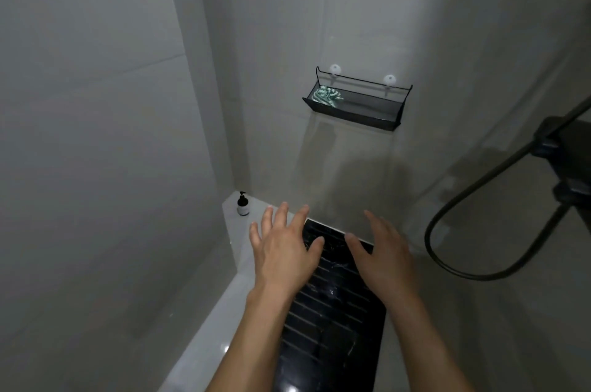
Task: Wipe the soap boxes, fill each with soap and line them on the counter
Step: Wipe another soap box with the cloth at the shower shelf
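Grey tiled walls (96,104) enclose a dim shower corner, seen from above by a person looking down at their own two bare forearms. The landmark is a black ridged panel (335,311) lying flat at the foot of the back wall, glossy and wet-looking, with parallel grooves running across it. Both hands are stretched out over the far end of this panel, palms down, holding nothing. The left hand (284,251) has its fingers spread and straight above the panel's left far corner. The right hand (380,251) is likewise relaxed and flat above the panel's right far corner.

Left of the panel runs a pale, shiny ledge (204,327). At the far end of that ledge, in the corner, stands a small dark pump bottle (242,204) with a white label.

On the wall above the panel hangs a black metal basket (367,110), held by two white hooks (334,69). A crumpled green-and-white cloth (327,97) lies in its left end. No soap box can be made out.

Right of the panel, a dark shower hose (447,247) loops down from a black fitting (569,152).
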### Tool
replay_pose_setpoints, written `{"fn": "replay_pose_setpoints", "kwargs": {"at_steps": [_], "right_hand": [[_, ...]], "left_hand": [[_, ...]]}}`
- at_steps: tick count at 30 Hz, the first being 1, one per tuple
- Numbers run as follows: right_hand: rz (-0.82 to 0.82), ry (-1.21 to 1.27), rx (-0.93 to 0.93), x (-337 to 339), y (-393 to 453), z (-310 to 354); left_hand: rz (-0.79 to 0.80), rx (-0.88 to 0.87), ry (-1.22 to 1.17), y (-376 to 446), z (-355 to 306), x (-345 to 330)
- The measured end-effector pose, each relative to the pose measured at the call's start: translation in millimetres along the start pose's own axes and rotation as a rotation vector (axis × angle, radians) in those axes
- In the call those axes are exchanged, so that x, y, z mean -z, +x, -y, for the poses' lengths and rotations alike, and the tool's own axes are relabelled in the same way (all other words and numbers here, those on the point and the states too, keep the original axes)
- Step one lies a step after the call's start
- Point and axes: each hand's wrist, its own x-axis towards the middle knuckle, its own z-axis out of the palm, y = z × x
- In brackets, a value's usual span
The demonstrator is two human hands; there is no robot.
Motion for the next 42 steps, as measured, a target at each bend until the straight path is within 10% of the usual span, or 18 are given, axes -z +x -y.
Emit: {"fn": "replay_pose_setpoints", "kwargs": {"at_steps": [23, 42], "right_hand": [[-0.265, 0.020, -0.213, -21.5, 339.6, 56.6], [0.023, 0.048, -0.055, -26.8, 632.4, 19.9]], "left_hand": [[0.165, -0.284, -0.083, 406.7, -12.5, -48.9], [0.003, -0.087, 0.011, 632.6, -69.7, -114.1]]}}
